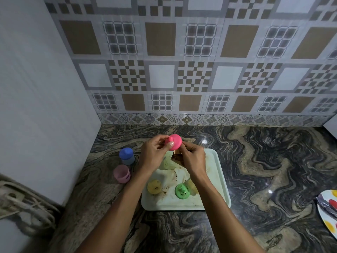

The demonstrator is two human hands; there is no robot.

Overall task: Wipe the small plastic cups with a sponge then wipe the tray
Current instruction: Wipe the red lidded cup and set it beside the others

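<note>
My left hand (155, 152) pinches a pink lid (174, 142) held up above the far end of the pale tray (221, 181). My right hand (192, 157) grips a brown stained sponge (177, 157) just under the lid. On the stained tray lie a yellow lid (154, 187), a green lid (181, 191), a clear cup (168, 163) partly hidden behind my hands, and another pale cup (193, 188) beside my right forearm. Left of the tray on the counter stand a blue-lidded cup (126, 156) and a pink cup (121, 173) with no lid.
The dark marbled counter (264, 170) meets a tiled wall at the back and a white wall on the left. A patterned plate (328, 210) with a foil-like item sits at the right edge. A woven object (23, 207) lies at the lower left.
</note>
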